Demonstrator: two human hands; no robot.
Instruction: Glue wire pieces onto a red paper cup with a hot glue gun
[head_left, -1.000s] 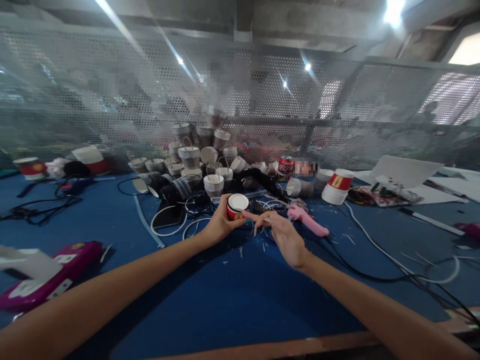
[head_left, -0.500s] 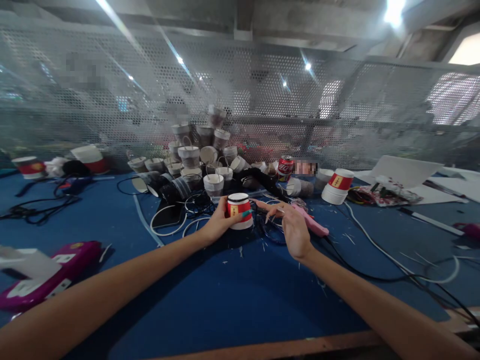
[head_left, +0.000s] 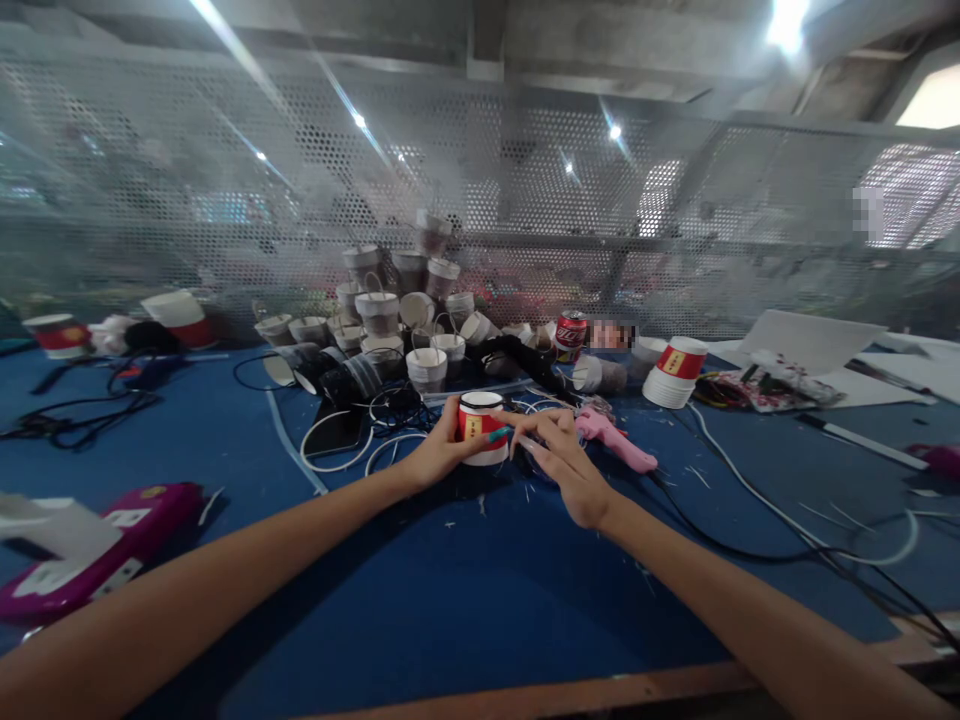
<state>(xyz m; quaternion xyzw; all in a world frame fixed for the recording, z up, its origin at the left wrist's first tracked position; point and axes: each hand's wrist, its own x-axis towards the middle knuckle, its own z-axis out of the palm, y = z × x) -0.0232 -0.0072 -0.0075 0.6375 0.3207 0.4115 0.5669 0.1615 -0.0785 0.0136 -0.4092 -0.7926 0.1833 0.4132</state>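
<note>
A red and white paper cup point(head_left: 474, 428) stands upside down on the blue table, with a dark cord around its upper end. My left hand point(head_left: 439, 452) grips it from the left, the thumb across its front. My right hand point(head_left: 566, 462) is at the cup's right side, fingers apart and partly bent, the index finger reaching to the red band. Nothing shows in that hand; whether its fingertips press on the cup I cannot tell. Just to its right lies a pink glue gun point(head_left: 619, 442) with a black cable.
Behind the hands are many small grey-white buckets point(head_left: 377, 312) in a pile, a cola can point(head_left: 571, 335) and loose cords point(head_left: 401, 408). A stack of paper cups point(head_left: 675, 375) stands right. A purple tissue box point(head_left: 150, 510) sits left; a perforated metal screen point(head_left: 480, 170) rises behind.
My right hand has moved left and slightly down, bringing its fingers against or close to the cup. The cup has shifted slightly right and down in my left hand.
</note>
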